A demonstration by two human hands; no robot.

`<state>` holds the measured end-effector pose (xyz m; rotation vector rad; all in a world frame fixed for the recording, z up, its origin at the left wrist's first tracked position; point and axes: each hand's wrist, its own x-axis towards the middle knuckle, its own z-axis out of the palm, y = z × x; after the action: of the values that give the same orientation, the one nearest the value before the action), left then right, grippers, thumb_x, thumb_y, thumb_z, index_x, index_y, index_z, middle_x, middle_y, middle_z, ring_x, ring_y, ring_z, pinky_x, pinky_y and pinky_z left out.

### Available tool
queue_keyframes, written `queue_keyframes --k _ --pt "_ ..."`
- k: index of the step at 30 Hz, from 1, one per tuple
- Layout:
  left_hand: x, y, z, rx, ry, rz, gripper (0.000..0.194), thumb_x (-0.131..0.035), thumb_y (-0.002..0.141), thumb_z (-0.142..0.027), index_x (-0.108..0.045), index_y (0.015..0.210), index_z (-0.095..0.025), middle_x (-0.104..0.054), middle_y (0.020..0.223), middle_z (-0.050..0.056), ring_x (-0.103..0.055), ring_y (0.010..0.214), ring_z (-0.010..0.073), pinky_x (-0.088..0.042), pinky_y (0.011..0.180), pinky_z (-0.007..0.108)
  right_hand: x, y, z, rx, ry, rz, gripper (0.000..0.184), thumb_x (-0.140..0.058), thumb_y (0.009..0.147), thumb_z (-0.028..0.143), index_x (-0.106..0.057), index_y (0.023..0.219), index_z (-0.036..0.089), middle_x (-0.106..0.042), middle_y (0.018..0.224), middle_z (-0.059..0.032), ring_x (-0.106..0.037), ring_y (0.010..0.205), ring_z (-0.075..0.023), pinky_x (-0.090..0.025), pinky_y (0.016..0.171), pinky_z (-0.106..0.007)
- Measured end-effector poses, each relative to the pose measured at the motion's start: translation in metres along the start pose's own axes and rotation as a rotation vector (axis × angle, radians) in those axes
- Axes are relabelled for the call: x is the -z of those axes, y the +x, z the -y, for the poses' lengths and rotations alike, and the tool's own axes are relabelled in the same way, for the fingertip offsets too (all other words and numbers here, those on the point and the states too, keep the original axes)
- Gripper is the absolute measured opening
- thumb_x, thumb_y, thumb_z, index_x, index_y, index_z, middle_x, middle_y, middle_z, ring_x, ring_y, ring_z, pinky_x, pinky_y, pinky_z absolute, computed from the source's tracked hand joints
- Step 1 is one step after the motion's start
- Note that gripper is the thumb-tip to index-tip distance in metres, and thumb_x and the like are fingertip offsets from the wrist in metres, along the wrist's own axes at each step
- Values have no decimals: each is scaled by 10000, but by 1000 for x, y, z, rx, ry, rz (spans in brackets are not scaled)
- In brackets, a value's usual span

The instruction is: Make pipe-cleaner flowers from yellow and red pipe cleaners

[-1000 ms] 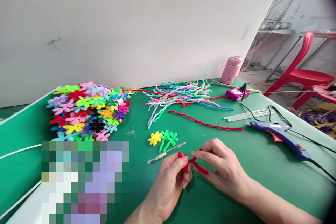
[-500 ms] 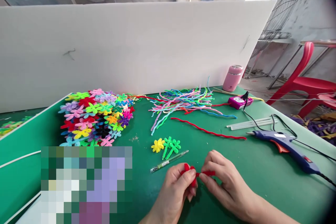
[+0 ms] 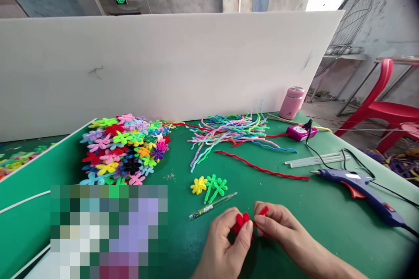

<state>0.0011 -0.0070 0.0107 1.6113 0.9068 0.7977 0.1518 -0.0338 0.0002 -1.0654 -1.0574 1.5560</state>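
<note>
Both hands meet low in the middle of the head view over the green table (image 3: 294,209). My left hand (image 3: 225,244) pinches a red pipe cleaner (image 3: 244,220) that is bent into small petal loops. My right hand (image 3: 278,226) grips the free end of the same red piece between thumb and fingers. Just beyond the hands lie a clear pen (image 3: 212,205), a yellow flower (image 3: 198,185) and two green flowers (image 3: 216,185).
A heap of finished coloured flowers (image 3: 124,148) fills the left. Loose pipe cleaners (image 3: 229,133) and one long red strand (image 3: 262,168) lie behind. A blue glue gun (image 3: 360,187) with its cord, glue sticks (image 3: 314,160), a pink box (image 3: 299,132) and a pink flask (image 3: 292,102) sit right. A white board (image 3: 163,65) backs the table.
The camera tilted up, so everything sits lower in the picture. The red piece has been folded tighter; the loose straight end has shortened and the hands have drawn closer together.
</note>
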Motion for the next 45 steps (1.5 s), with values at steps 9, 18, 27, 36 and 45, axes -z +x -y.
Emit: queue_keyframes --k 9,18,27,36,45 --pt "0 6 12 367 -572 -8 292 -614 731 -367 -465 585 -162 -437 501 -46 -372 484 80 -283 489 213 5 -2 1 96 -265 35 222 -485 856 377 -555 873 167 -506 751 -16 -476 684 -137 -409 627 -248" --pt "0 9 3 466 -844 -44 245 -651 693 -247 -473 556 -149 -485 481 -43 -386 440 59 -256 458 211 14 -2 1 718 -1006 -202 379 -552 759 99 -517 1111 235 -486 938 -60 -518 811 -173 -466 677 -280" --pt "-1 7 6 520 -833 21 230 -658 680 -260 -474 595 -151 -477 503 -50 -407 471 61 -278 481 209 10 -3 6 792 -1198 -155 55 -585 792 206 -622 821 177 -517 731 -44 -456 637 -151 -412 557 -277" --pt "0 5 4 406 -606 84 274 -597 738 -340 -440 595 -166 -427 508 -45 -372 511 83 -281 512 218 6 -6 2 540 -857 -93 170 -488 849 210 -533 689 175 -485 661 -15 -459 611 -134 -388 543 -242" --pt "6 1 -2 148 -125 123 330 -435 848 -370 -377 578 -191 -341 536 -43 -349 522 103 -271 503 237 4 -2 -4 81 -312 -62 380 -526 810 420 -399 548 174 -322 584 39 -300 546 -104 -275 499 -227"
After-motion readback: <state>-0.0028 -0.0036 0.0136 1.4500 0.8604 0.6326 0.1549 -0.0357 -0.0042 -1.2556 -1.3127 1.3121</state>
